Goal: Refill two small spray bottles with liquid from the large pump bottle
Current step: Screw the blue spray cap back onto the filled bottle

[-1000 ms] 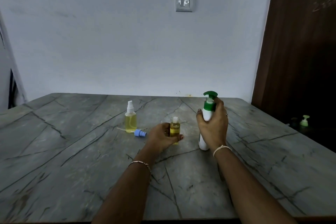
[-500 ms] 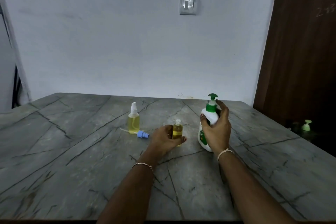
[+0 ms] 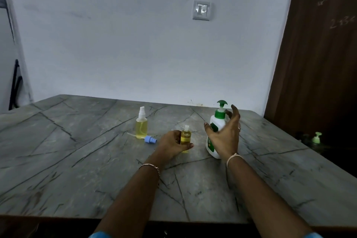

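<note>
Off the pump bottle [image 3: 211, 147] now, my right hand [image 3: 225, 135] spreads open right by it; my left hand [image 3: 171, 144] grips the uncapped small bottle [image 3: 185, 137] standing on the table [image 3: 77, 160].

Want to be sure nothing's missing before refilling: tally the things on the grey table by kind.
Small clear bottles of yellow liquid: 2 (white-sprayer bottle, uncapped bottle)
Large white pump bottle with green pump: 1
Loose blue spray cap: 1
Total: 4
</note>
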### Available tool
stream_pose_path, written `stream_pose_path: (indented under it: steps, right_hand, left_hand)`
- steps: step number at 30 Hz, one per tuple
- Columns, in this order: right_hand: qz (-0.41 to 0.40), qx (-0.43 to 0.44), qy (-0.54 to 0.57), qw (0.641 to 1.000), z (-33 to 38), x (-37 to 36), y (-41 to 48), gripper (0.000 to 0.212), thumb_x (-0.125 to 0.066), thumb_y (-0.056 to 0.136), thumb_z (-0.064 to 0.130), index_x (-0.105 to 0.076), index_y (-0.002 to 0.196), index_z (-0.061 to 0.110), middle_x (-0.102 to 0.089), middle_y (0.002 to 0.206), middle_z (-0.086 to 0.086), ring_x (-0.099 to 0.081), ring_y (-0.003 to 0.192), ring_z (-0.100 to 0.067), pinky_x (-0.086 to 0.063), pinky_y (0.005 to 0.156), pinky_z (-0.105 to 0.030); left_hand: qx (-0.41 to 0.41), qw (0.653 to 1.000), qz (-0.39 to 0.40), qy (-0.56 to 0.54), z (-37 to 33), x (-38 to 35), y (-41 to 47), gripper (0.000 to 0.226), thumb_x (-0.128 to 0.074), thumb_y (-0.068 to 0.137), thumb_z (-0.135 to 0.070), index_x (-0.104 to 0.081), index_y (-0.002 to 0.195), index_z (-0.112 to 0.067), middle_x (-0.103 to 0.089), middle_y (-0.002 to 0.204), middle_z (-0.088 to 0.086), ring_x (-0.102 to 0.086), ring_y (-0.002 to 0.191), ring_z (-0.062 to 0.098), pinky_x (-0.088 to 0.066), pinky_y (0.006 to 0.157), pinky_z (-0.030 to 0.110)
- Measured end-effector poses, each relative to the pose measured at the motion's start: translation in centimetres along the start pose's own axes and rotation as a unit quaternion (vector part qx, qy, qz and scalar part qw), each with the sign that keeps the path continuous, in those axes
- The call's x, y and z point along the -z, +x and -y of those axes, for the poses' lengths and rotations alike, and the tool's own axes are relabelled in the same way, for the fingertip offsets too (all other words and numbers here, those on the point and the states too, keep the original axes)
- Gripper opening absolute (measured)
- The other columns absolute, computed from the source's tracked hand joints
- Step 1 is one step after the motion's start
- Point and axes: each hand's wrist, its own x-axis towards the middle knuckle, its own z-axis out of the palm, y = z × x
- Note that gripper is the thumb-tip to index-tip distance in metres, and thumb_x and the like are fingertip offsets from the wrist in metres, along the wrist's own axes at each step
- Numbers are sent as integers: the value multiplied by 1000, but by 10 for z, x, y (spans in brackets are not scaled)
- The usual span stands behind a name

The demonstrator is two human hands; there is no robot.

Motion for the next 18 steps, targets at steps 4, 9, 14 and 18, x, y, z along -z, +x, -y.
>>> stream_pose_path:
  steps: [4, 9, 14, 18]
  right_hand:
    - [-57, 65, -69, 994, 12, 7, -13, 99, -81, 69, 32, -20, 145, 15, -32, 146, -10, -22, 137, -27, -32, 110, -52]
    - [-61, 200, -112, 971, 31, 7, -37, 68, -73, 78, 21, -33, 133, 16, -33, 140, -10, -27, 132, -29, -34, 107, -43]
    - [46, 220, -113, 968, 48, -6, -51, 33, -66, 79, 11, -53, 109, 16, -55, 111, -3, -50, 106, -21, -45, 87, -30]
    - [160, 184, -147, 959, 52, -26, -61, 17, -63, 80, 11, -59, 96, 18, -57, 103, -2, -53, 100, -23, -49, 78, -35]
  left_hand:
    - [13, 1000, 5, -9, -4, 4, -3, 40, -81, 68, -38, -67, 98, -16, -72, 96, 4, -66, 91, 17, -52, 89, 36]
    - [15, 1000, -3, -26, -5, 17, -23, 40, -83, 67, -31, -68, 97, -10, -72, 94, 7, -68, 88, 18, -55, 86, 34]
    - [27, 999, -26, -9, 0, 40, -46, 39, -84, 66, -32, -69, 94, -9, -71, 88, 2, -65, 79, 12, -52, 70, 18]
    - [47, 998, -43, -2, 17, 64, -60, 41, -85, 62, -39, -70, 91, -13, -73, 89, 3, -68, 85, 16, -55, 84, 37]
